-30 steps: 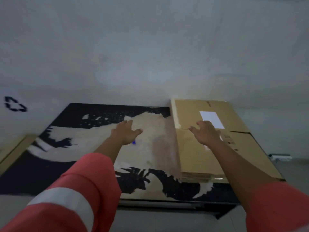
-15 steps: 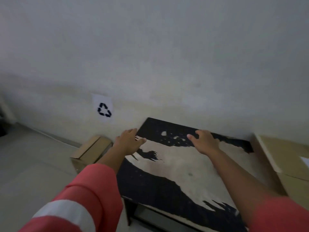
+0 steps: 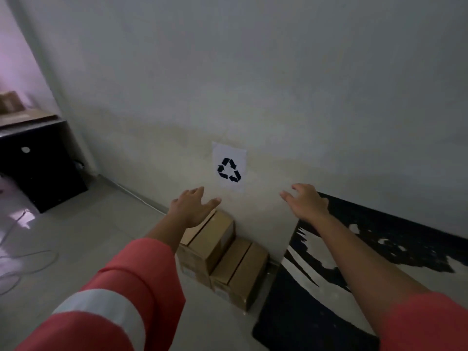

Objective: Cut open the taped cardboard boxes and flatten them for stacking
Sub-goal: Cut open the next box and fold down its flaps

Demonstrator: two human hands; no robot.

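Left hand (image 3: 192, 209) outstretched, fingers spread, holding nothing, over taller cardboard box (image 3: 210, 241). Right hand (image 3: 307, 203) also spread and empty, over far left corner of table (image 3: 329, 287), its black top worn to pale patches. Shorter box (image 3: 240, 272) touches taller one. Both brown, rectangular, on tiled floor (image 3: 88, 236) against wall (image 3: 278, 84), left of table. Paper recycling sign (image 3: 229, 168) on wall above.
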